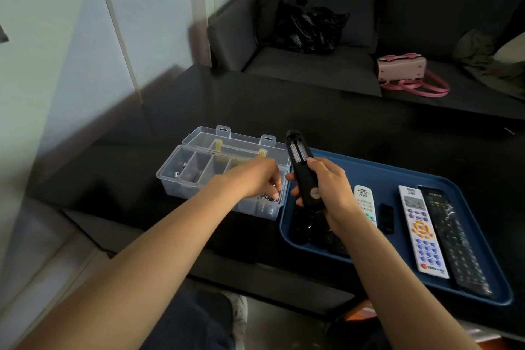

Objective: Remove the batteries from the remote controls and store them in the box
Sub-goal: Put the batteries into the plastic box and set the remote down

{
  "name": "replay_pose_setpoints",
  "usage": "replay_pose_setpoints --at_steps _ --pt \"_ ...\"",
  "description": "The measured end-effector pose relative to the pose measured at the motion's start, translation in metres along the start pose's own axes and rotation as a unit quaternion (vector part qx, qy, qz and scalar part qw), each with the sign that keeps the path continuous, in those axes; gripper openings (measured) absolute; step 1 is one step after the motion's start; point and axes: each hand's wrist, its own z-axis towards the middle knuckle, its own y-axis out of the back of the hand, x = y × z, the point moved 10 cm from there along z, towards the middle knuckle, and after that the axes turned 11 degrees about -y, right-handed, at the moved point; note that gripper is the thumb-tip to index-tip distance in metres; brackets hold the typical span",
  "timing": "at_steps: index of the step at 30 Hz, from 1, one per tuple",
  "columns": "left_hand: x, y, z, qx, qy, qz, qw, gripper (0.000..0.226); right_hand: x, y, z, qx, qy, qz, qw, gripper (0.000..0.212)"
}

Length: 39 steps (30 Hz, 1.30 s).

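**Hands over a battery box and a tray of remotes**

A person sits at a dark table (326, 111), seen from their own head looking down. The right hand (326, 187) grips a black remote (302, 170), fingers and thumb curled round its lower half. The remote is held upright and tilted slightly left, back side facing the viewer, above the left end of a blue tray (426, 179). Its battery bay is uncovered near the top; whether batteries sit inside it cannot be told.

The left hand (255, 179) reaches over the right end of a clear plastic box (181, 179), which stands just left of the tray with its lid (235, 139) hinged open at the back. The fingers are bent downward into the rightmost compartment, touching or pinching a small battery (270, 198) there; the exact grip is unclear. Another battery (176, 174) lies in the leftmost compartment.

On the tray lie a small white remote (365, 202), partly hidden by the right wrist, then a small black cover (387, 218), a long white remote (422, 231) with blue and orange buttons, and a long black remote (451, 239) at the far right. Dark rounded shapes lie beneath the right hand, too dim to identify.

Beyond the table, a dark sofa (312, 65) holds a black plastic bag (309, 28) and a pink handbag (402, 68).
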Motion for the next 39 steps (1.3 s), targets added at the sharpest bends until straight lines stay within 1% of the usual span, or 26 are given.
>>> replay_pose_setpoints --at_steps 2,4,7,10,12,14,16,19,21,22,23,25,27,30,33,34,35,36,39 --pt "0.000 0.002 0.000 -0.012 -0.004 -0.004 1.000 0.006 0.000 0.000 -0.001 0.001 0.001 -0.002 1.000 0.021" --pt "0.002 0.007 -0.002 -0.035 -0.002 -0.022 0.999 0.008 0.001 0.000 -0.002 0.001 0.002 0.002 1.000 0.020" --pt "0.009 0.021 -0.010 -0.125 -0.001 -0.098 0.987 0.013 0.001 0.001 -0.001 0.003 -0.001 0.020 1.000 0.018" --pt "0.019 0.030 -0.017 -0.225 0.014 -0.188 0.956 0.014 -0.002 0.001 0.002 0.006 -0.009 0.026 1.000 0.018" --pt "0.026 0.031 -0.020 -0.284 0.026 -0.276 0.918 0.007 -0.004 0.001 0.005 0.007 -0.016 0.025 1.000 0.018" --pt "0.028 0.029 -0.021 -0.319 0.030 -0.388 0.864 0.003 -0.005 0.000 0.008 0.009 -0.022 0.025 0.999 0.019" --pt "0.029 0.024 -0.018 -0.324 0.041 -0.501 0.802 0.003 -0.005 0.001 0.011 0.006 -0.023 0.025 0.999 0.020" --pt "0.024 0.016 -0.015 -0.321 0.044 -0.638 0.699 0.007 0.000 0.005 0.012 0.000 -0.017 0.042 0.999 0.020" --pt "0.020 0.012 -0.012 -0.318 0.030 -0.713 0.624 0.010 0.003 0.006 0.012 -0.002 -0.013 0.043 0.999 0.020" --pt "0.019 0.010 -0.011 -0.314 0.027 -0.740 0.594 0.012 0.003 0.007 0.012 -0.002 -0.012 0.043 0.999 0.019" --pt "0.019 0.008 -0.009 -0.312 0.029 -0.758 0.571 0.014 0.003 0.008 0.012 0.000 -0.011 0.044 0.999 0.019" --pt "0.019 0.004 -0.007 -0.311 0.044 -0.781 0.540 0.017 0.002 0.009 0.014 0.004 -0.013 0.051 0.999 0.019" --pt "0.018 -0.001 -0.005 -0.308 0.060 -0.794 0.521 0.018 -0.001 0.011 0.016 0.005 -0.017 0.055 0.998 0.019" --pt "0.011 -0.002 -0.003 -0.305 0.063 -0.808 0.500 0.020 -0.004 0.014 0.018 0.002 -0.021 0.053 0.998 0.019" --pt "0.006 -0.005 0.000 -0.314 0.081 -0.827 0.458 0.022 -0.008 0.016 0.022 0.004 -0.029 0.054 0.998 0.019" --pt "0.005 -0.007 0.000 -0.319 0.095 -0.824 0.459 0.021 -0.008 0.017 0.023 0.006 -0.030 0.056 0.998 0.020" --pt "0.005 -0.009 0.000 -0.323 0.109 -0.810 0.477 0.021 -0.008 0.018 0.023 0.007 -0.030 0.060 0.998 0.020" --pt "0.006 -0.010 0.000 -0.326 0.119 -0.787 0.510 0.021 -0.008 0.020 0.024 0.006 -0.031 0.063 0.998 0.021" --pt "0.010 -0.012 0.000 -0.330 0.138 -0.685 0.635 0.023 -0.012 0.025 0.023 0.004 -0.037 0.067 0.997 0.020"
